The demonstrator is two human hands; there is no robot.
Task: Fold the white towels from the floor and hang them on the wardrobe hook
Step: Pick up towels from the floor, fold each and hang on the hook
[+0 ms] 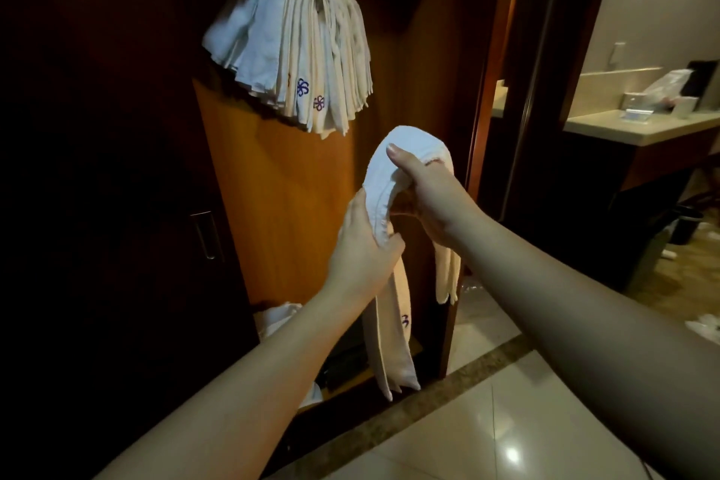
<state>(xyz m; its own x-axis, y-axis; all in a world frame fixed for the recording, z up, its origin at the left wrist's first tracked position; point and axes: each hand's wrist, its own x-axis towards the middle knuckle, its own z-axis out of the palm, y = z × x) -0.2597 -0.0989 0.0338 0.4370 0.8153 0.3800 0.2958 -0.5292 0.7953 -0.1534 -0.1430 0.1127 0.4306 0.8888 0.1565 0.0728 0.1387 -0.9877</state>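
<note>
Holding: the folded towel (393, 183) is draped over the right hand (432, 195), thumb pressed on top of the fold, below and to the right of the hung stack (296, 47).
Left hand: the left hand (360, 249) has its fingers curled round the towel's nearer hanging leg, just under the fold.
Slip risk: the two legs hang unevenly, one reaching far lower, so I'd judge it could slide off the longer side once let go.
Stack risk: the hung stack is already thick and fanned out; pushing another towel over it could nudge the outer layers loose. The hook itself is hidden under the cloth, so aiming is by feel.
In the way: only the bulk of the hung stack, as far as I can see.
Around: the wardrobe panel (296, 207) stands behind the hung stack; more white cloth (276, 318) lies well below it; a tabletop (639, 125) with small items sits far to its right; glossy floor tiles (487, 421) spread beneath.
</note>
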